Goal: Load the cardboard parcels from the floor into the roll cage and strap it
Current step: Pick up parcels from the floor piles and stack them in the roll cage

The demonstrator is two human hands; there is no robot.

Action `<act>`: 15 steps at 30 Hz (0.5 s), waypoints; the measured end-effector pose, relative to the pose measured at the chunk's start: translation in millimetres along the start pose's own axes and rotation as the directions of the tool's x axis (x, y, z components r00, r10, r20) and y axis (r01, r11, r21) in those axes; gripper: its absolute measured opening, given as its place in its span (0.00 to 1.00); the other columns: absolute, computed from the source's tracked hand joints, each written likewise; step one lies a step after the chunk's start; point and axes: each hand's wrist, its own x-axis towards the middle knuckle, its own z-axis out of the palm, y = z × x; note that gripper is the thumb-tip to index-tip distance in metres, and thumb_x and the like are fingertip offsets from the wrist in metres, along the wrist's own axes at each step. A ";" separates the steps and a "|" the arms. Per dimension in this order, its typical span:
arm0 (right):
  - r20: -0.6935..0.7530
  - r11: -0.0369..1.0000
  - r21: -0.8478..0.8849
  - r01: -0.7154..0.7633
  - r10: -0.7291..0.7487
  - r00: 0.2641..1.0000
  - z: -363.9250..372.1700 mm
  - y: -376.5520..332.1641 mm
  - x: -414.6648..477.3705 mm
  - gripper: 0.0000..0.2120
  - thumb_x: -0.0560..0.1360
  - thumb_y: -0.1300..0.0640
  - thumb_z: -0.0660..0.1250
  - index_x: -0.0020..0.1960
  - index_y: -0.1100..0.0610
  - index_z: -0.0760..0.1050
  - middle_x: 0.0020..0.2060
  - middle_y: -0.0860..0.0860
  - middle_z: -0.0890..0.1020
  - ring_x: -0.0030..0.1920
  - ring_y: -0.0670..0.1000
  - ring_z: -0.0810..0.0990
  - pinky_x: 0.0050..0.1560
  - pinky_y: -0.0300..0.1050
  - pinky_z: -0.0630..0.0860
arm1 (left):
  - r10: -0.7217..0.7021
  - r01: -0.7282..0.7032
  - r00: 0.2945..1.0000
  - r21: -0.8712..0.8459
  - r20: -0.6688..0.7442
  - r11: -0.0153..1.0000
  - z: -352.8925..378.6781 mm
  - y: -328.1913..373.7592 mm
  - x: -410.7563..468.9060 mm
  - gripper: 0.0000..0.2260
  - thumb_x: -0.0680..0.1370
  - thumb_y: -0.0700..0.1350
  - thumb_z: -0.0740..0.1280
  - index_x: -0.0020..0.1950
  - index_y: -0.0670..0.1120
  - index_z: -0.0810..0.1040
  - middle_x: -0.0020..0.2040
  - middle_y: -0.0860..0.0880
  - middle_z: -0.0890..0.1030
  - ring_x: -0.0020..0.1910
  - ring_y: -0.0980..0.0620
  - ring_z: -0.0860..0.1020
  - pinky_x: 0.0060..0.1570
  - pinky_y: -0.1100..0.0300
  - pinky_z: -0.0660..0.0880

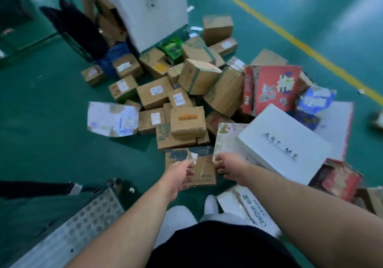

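Cardboard is clasped by curled fingers: the blue-printed parcel [193, 164] is gripped at its sides by the left hand [179, 175] and right hand [229, 169], at the near edge of the pile [186, 93] on the green floor [51, 122]. A level, two-sided lift is advised. "ART ME" is read on the white box [284, 141]; other labels are blurred.

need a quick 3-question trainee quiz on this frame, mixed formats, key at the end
1. True or false: the left hand and the right hand hold the same blue-printed parcel.
2. The floor line is: A red, B yellow, C white.
3. What text is printed on the white box right of the hands?
Key: 1 true; 2 B; 3 ART ME.
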 end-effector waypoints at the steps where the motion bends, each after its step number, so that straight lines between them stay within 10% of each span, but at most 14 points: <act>1: -0.025 0.998 0.054 -0.026 0.028 0.999 -9.7 2.1 4.2 0.10 0.82 0.53 0.60 0.53 0.57 0.77 0.47 0.55 0.83 0.41 0.51 0.79 0.39 0.44 0.72 | -0.014 0.013 1.000 0.039 0.015 0.999 8.5 6.7 6.0 0.12 0.83 0.53 0.64 0.55 0.45 0.79 0.48 0.46 0.81 0.46 0.47 0.79 0.47 0.54 0.73; 15: -0.017 0.737 0.581 -0.346 0.436 0.900 -36.1 125.5 156.6 0.13 0.82 0.53 0.61 0.61 0.59 0.77 0.50 0.55 0.83 0.42 0.51 0.78 0.41 0.43 0.72 | -0.282 0.179 0.954 0.557 0.104 0.811 121.8 11.9 224.5 0.14 0.83 0.53 0.63 0.57 0.43 0.78 0.48 0.47 0.82 0.44 0.48 0.79 0.41 0.58 0.74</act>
